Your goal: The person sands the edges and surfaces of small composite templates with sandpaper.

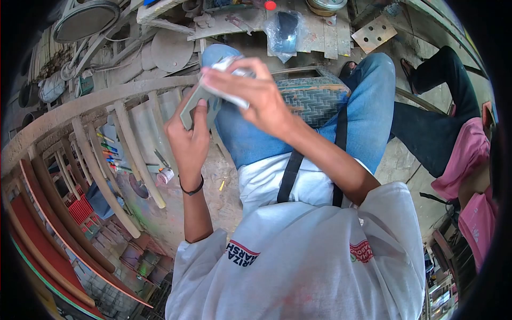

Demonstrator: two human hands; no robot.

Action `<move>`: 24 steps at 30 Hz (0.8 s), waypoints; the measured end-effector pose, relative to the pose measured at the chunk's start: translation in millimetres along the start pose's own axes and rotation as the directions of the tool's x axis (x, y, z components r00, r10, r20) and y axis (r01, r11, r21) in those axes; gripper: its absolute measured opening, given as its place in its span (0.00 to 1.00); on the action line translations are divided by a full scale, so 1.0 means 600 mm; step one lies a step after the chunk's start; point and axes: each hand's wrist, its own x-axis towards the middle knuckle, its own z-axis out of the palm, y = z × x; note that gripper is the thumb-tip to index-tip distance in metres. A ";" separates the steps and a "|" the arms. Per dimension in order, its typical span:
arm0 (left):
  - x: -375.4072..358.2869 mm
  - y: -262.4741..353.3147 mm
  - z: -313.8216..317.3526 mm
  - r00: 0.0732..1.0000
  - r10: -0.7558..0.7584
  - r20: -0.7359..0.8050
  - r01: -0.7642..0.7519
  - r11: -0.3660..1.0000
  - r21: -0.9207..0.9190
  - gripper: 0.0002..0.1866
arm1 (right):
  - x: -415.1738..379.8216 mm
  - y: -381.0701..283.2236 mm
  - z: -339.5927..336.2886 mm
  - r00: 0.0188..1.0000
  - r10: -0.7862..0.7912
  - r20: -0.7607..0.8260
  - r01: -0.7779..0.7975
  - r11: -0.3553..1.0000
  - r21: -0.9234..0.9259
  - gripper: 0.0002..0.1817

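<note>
My left hand grips a flat grey-green piece with dark holes or spots in it, thumb on the near face. Above it, my right hand is closed on a pale folded sheet, its fingers bent over the top. The sheet lies at the upper side of the flat piece, and blur hides whether the two touch. Both hands are over my left knee, in blue jeans.
Between my legs is a woven-pattern seat or box. A curved wooden railing runs along the left. Ahead, a plastic-wrapped item rests on planks near a board with holes. Another person in dark trousers is at right.
</note>
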 end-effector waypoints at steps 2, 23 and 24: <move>0.002 0.003 0.004 0.999 0.029 -0.017 -0.029 0.999 -0.018 0.15 | -0.004 0.018 0.002 0.999 0.045 0.012 -0.045 0.998 -0.042 0.37; 0.020 0.008 0.003 0.993 -0.112 -0.045 0.112 0.994 -0.014 0.09 | 0.015 -0.017 0.024 0.998 0.065 -0.013 -0.066 0.992 -0.108 0.38; 0.021 -0.005 0.000 0.999 -0.036 -0.020 0.035 0.998 -0.051 0.09 | 0.022 -0.050 0.020 1.000 0.011 0.006 -0.011 1.000 -0.023 0.37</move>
